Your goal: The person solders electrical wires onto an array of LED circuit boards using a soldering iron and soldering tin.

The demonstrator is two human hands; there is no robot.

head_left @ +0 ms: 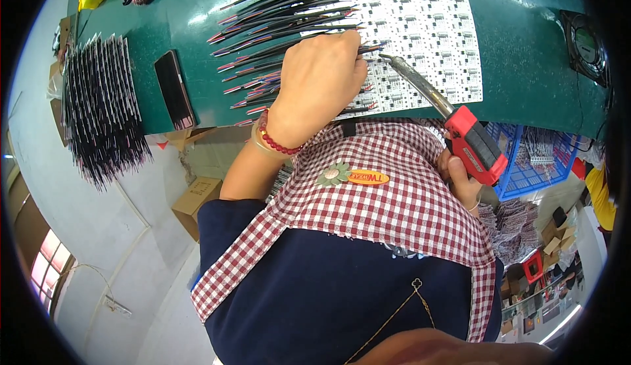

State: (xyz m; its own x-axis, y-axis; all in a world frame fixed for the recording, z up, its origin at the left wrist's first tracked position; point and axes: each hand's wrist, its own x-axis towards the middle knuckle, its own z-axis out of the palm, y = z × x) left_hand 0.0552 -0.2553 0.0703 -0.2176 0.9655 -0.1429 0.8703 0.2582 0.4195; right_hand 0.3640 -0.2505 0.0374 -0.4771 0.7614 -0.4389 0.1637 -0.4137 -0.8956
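My left hand (320,70) is closed over a row of black cables, pinching one black cable (369,48) whose stripped end pokes out past the fingers over the white circuit board panel (420,33). My right hand (462,180) grips a red and black soldering iron (474,143). Its metal tip points up and left, close beside that cable end; whether they touch I cannot tell. The other black cables (276,20), with coloured wire ends, lie side by side to the left of the panel, some overlapping its left edge. My left palm is hidden.
On the green table (519,43) lie a dark phone (175,89) and a stack of wired boards (105,109) overhanging the edge at left. A small black fan (584,44) stands at right. Below the table's edge are a blue crate (536,161) and a cardboard box (196,204).
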